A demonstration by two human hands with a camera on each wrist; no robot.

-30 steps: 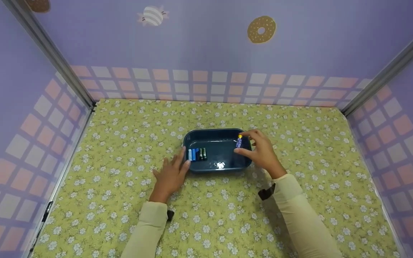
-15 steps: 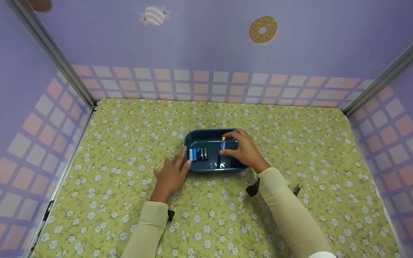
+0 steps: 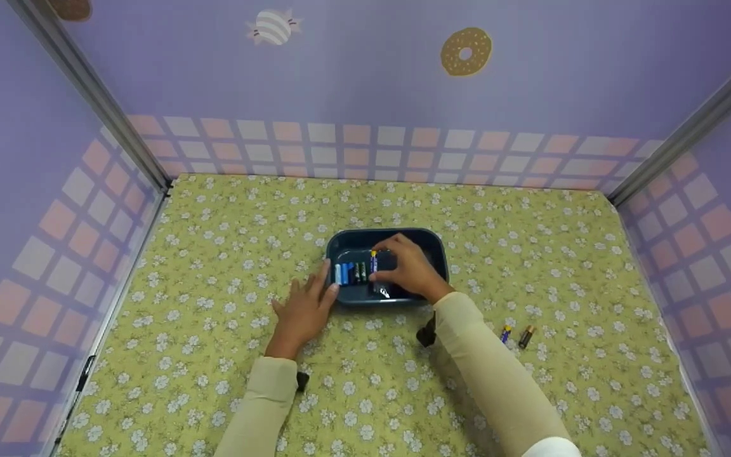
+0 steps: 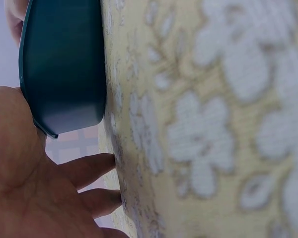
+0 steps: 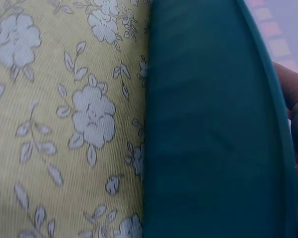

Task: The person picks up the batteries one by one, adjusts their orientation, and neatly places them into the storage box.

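A dark teal plastic basin (image 3: 426,241) stands on the floral cloth. Along its left side, several batteries lie side by side: blue ones (image 3: 344,274) and dark green ones (image 3: 360,272). My right hand (image 3: 411,271) reaches inside, pinching a purple battery (image 3: 374,261) with a yellow end between thumb and fingers, just right of that row. My left hand (image 3: 302,314) rests at the basin's left edge, fingers spread. In the left wrist view its fingers (image 4: 92,166) reach down to the cloth. The basin wall (image 5: 213,124) hides most of the right hand in the right wrist view.
Right of the basin, beside the right sleeve, lie another purple battery (image 3: 506,333) with a yellow end, partly covered, and a dark battery (image 3: 526,337) with a copper end. Purple panels (image 3: 365,76) with tile patterns enclose the table on the back and sides.
My right hand has moved left across the basin with the purple battery, up to the row. Its sleeve has uncovered two batteries on the cloth. The left hand stays put.
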